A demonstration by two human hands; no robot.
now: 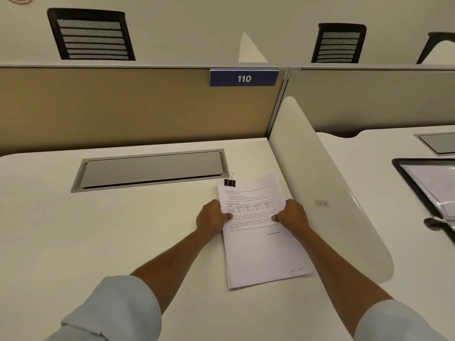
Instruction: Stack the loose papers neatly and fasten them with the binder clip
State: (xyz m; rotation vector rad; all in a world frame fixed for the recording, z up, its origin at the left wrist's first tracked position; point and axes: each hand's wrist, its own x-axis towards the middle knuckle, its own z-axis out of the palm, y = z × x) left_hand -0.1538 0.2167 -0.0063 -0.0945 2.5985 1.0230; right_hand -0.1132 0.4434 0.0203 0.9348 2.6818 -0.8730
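Note:
A stack of printed white papers (261, 244) lies on the white desk (98, 237), right of centre, turned slightly counter-clockwise. A black binder clip (229, 182) with silver handles sits on the stack's far left corner. My left hand (212, 217) grips the stack's left edge, thumb on top of the sheet. At the opposite edge my right hand (291, 215) grips the papers the same way. The near edges of the lower sheets show slightly offset.
A grey cable-tray lid (152, 169) is set into the desk behind the papers. A tan partition with a blue "110" sign (243, 78) closes the back. A white curved divider (320, 183) stands right of the papers; beyond it lies a black folder (428, 193).

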